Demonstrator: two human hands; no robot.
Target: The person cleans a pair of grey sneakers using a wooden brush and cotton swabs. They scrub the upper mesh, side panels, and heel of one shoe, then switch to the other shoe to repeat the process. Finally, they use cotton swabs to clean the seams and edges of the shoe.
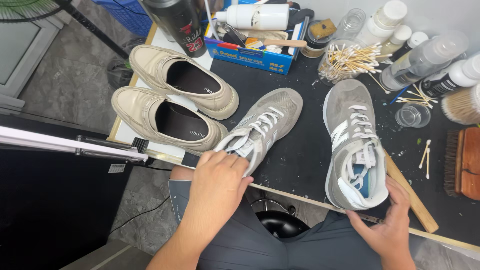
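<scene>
Left hand [218,175]: fingers curled together over the heel collar of the left sneaker [262,125]; a grip is suggested, but the fingertips are hidden under the palm, so a true clamp cannot be confirmed. Right hand [391,225]: fingers [400,192] lightly spread and cupped against the heel of the right sneaker [352,145]; the thumb is laid under the near edge, with touch contact only.

Both sneakers are set on the black mat [300,155], toes pointed away and heels at the near edge; the left one is angled and the right one stands nearly straight. The two are kept well apart.

Handling, as judged: light, with a soft suede and mesh upper, a padded collar that is easily squashed and a stiffer sole. Best taken at the heel counter or across the midsole. Loose laces are likely to be snagged.

Just beside the left sneaker, two cream loafers [172,102] are laid on a pale board. Behind, a blue box [250,55], a jar of cotton swabs [345,62], bottles and a small clear cup [412,116] are seen. A wooden stick [410,197] is partly covered by the right sneaker. A brush [462,162] is cut off at the right edge. The sneakers' soles are not shown.
</scene>
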